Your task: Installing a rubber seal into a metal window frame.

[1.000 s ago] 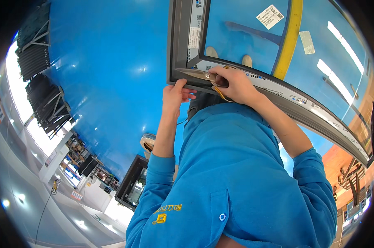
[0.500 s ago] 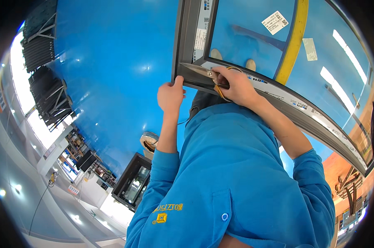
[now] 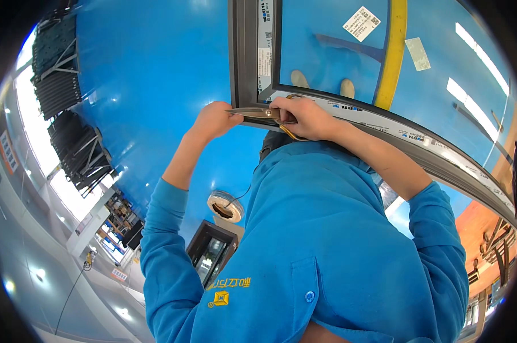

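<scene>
My right hand grips a pair of metal shears with yellow handles. The blades point left along the lower edge of a grey window frame, close to its corner. My left hand is curled at the blade tips, against the frame's corner. Whether its fingers pinch anything is hidden. The frame holds a glass pane with white stickers, and it lies flat above a blue floor. My blue-sleeved arms and chest fill the lower part of the view.
Two shoe tips show through the glass beside a yellow stripe. A white spool with a dark cord lies on the floor below my left arm. A dark box stands near it. Black racks line the left side.
My left hand has slid left, from the frame's edge to the blade tips. The shears now lie stretched out leftward along the frame. The view has shifted slightly.
</scene>
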Available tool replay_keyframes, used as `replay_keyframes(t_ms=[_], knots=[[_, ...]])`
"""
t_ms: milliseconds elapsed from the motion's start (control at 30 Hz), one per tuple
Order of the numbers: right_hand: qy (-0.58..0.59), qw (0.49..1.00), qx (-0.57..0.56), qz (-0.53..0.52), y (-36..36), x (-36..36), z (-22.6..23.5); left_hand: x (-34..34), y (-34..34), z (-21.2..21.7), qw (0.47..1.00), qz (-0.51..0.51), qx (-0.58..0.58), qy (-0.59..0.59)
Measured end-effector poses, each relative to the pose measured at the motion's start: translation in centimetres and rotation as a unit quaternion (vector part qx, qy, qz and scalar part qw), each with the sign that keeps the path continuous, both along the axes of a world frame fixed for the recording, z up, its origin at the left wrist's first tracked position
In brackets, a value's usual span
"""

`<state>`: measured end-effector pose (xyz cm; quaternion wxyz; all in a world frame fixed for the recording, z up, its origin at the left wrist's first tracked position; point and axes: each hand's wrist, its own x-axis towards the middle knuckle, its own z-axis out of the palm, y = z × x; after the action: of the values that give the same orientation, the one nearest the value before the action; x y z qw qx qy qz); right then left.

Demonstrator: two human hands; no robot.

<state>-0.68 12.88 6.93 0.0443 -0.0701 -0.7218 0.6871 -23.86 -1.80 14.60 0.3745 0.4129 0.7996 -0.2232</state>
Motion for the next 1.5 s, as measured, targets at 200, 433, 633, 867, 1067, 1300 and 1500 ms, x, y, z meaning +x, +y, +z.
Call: replay_keyframes(t_ms=[200,433,633,867,1067,1300,1500], knots=[[-0.007,1.000,0.005,0.022,-0.1,-0.9,0.0,-0.6,2.3,1.1,0.986,0.100,-0.103,-0.086],[-0.043,0.998,0.047,0.006,-0.4,-0.9,0.2,-3.5,0.5,3.7,0.931,0.316,0.073,-0.168],[-0.086,0.995,0.056,0.000,-0.1,-0.5,0.5,-2.0,-3.5,3.7,0.946,0.243,0.201,-0.072],[-0.125,0.990,0.065,-0.005,0.9,2.2,1.4,1.3,-2.7,2.4,0.971,0.186,0.144,-0.039],[-0.088,0.992,0.080,0.038,1.2,1.9,1.1,1.4,-1.1,1.2,0.979,0.135,0.154,0.004],[0.010,0.992,0.060,0.106,2.2,1.8,0.4,1.4,1.0,0.7,0.991,0.065,0.103,0.055],[0.034,0.989,0.069,0.129,3.0,2.3,0.5,1.1,1.1,0.5,0.990,0.084,0.110,0.041]])
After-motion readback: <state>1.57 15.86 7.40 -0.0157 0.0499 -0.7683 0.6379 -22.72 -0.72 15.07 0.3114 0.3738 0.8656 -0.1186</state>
